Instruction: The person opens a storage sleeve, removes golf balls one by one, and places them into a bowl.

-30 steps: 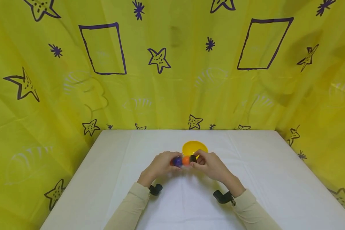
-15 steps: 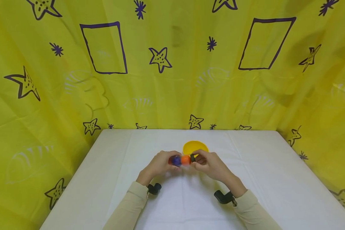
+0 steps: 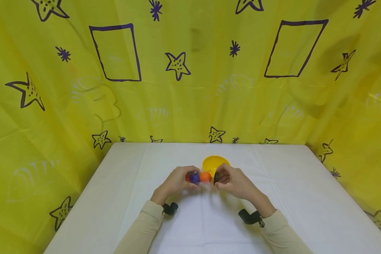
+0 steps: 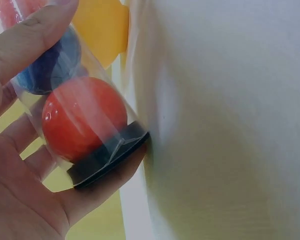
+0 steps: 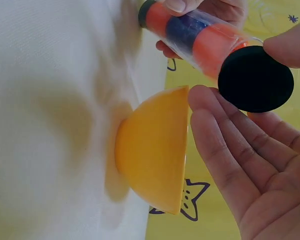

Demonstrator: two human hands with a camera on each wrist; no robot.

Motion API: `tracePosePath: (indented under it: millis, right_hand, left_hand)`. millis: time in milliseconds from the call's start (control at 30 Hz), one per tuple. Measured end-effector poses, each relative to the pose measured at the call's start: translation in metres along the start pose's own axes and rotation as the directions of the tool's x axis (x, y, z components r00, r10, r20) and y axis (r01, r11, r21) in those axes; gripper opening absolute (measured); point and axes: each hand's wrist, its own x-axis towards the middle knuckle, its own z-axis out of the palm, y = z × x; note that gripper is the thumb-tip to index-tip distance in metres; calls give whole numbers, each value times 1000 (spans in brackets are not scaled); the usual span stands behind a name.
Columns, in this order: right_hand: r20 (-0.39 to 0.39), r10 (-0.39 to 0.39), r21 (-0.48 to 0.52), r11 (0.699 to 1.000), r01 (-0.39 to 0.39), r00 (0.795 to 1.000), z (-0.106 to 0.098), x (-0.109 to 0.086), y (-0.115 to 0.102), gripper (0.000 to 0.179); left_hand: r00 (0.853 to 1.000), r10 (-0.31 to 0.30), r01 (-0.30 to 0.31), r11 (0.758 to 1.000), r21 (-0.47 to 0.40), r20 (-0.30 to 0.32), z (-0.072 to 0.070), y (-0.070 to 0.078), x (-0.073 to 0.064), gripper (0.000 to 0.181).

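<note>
The left hand [image 3: 174, 181] is wrapped round a clear plastic tube [image 4: 92, 65], its thumb across the wall, and holds it above the middle of the white cloth-covered tabletop [image 3: 273, 176]. Three round balls sit in a row inside: a red ball [image 4: 85, 119] at the left end, a dark blue ball [image 3: 195, 178] in the middle and an orange ball [image 3: 205, 176] at the right. A black end cap [image 4: 110, 155] covers the tube's left end. Just beside the right end, the right hand [image 3: 236, 181] pinches a round, flat black lid [image 5: 255, 79] between thumb and fingers, its disc face turned toward the right wrist; whether the rim of the lid touches the tube is not clear. The two hands are near each other but apart. On the far side of them, a smooth yellow bowl [image 5: 152, 150] stands upright on the tabletop, its near right part hidden by the right hand in the head view. Both arms come in from the near edge in beige sleeves [image 3: 139, 225], with a small black wrist device [image 3: 251, 217] at each cuff. Beyond the tabletop, and to its left and right, hangs a yellow curtain [image 3: 190, 106] printed with purple stars, bursts and four-sided outlines.
</note>
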Motion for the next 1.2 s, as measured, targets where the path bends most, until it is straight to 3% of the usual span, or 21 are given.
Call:
tracePosePath:
  millis: [233,500,633,833,1200]
  right_hand:
    - [79,14,24,1000,-16,997,0,0,2,35]
    - [173,-52,0,999,53,984,11,2,6,34]
    - [199,-8,2,1000,8,980,16,4,8,34]
    - [202,57,-29,998,-52,978,23,5,8,38]
    - [196,93,-99,992,-74,976,29,1,9,37]
  left_hand:
    - [998,-9,7,999,-43,-59,-4,-8,-1,51]
    - [996,-48,43,997,-60,-79,-10,-10,-2,51]
    - [994,-70,63,995,-75,-88,-13,-8,-2,51]
    - [993,-55,48,997,-68,-108,-15,-6,-2,52]
    - [995,-27,22,998,-57,-100,-17,-8,-2,50]
